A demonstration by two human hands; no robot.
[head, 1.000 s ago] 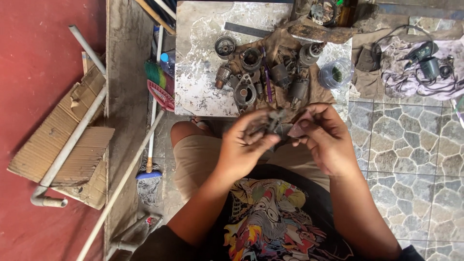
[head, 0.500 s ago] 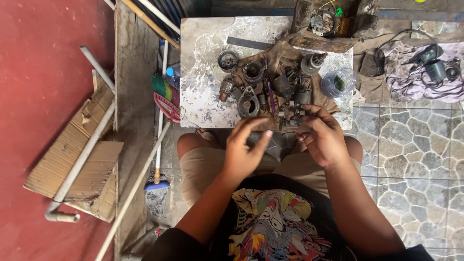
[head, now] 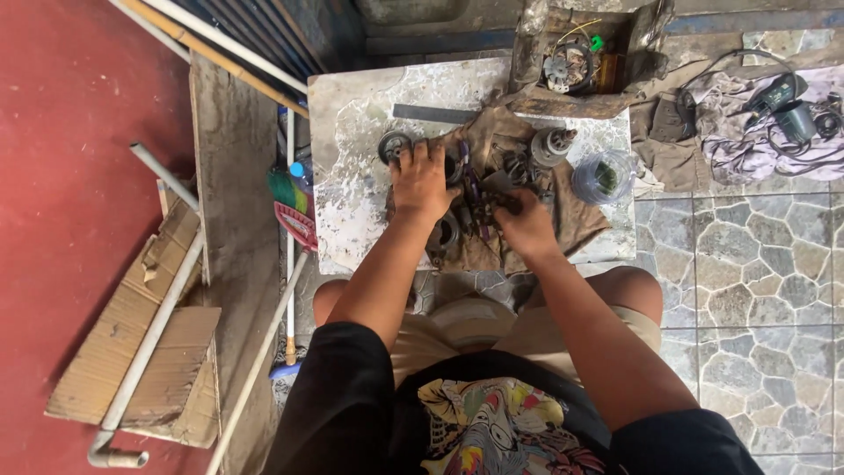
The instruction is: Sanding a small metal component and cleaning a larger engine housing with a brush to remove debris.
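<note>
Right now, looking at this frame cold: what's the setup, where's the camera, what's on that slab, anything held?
No machine here: a seated person works with two bare hands. The single camera sits on their head and looks straight down, so the arms come in from the bottom edge. Both hands reach over a pale, stained stone slab laid on the floor. On it lies a dirty brown cloth covered with greasy grey metal engine parts. The left hand rests spread on the parts near a round metal piece. The right hand is closed around a small dark part, too hidden to identify. A clear round plastic container stands to the right of the cloth, and a white plastic pipe lies on cardboard at far left.
</note>
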